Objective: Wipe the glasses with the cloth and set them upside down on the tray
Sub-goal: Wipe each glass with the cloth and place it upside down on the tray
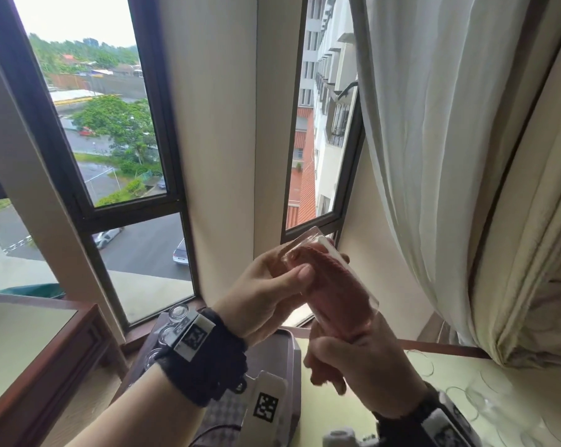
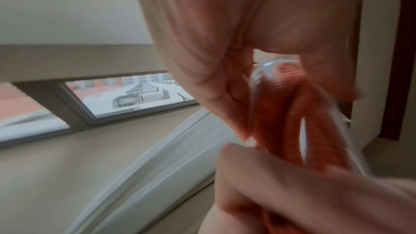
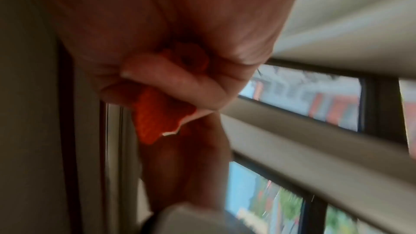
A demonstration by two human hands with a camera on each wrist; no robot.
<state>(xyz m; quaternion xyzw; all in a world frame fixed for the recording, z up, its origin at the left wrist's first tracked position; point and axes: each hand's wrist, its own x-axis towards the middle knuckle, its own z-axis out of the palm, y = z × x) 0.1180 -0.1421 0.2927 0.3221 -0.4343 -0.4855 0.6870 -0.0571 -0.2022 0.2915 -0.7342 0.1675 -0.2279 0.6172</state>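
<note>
A clear tumbler (image 1: 334, 253) is held up in front of the window, tilted, with its mouth toward the lower right. My left hand (image 1: 318, 269) grips it round the body, thumb on the near side. An orange ribbed cloth (image 1: 337, 285) fills the inside of the glass. My right hand (image 1: 337, 356) sits just below the mouth, fist closed round the cloth's tail. The left wrist view shows the cloth (image 2: 281, 113) inside the glass wall (image 2: 265, 67) and the right hand (image 2: 292, 193) below. In the right wrist view the fingers clutch the cloth (image 3: 157, 113).
A grey tray (image 1: 269, 356) lies below the hands, with upside-down glasses (image 1: 178, 312) along its left side. More clear glasses (image 1: 466, 404) stand on the table at the right. A white tagged block (image 1: 266, 404) sits on the tray's near end. A curtain (image 1: 450, 156) hangs on the right.
</note>
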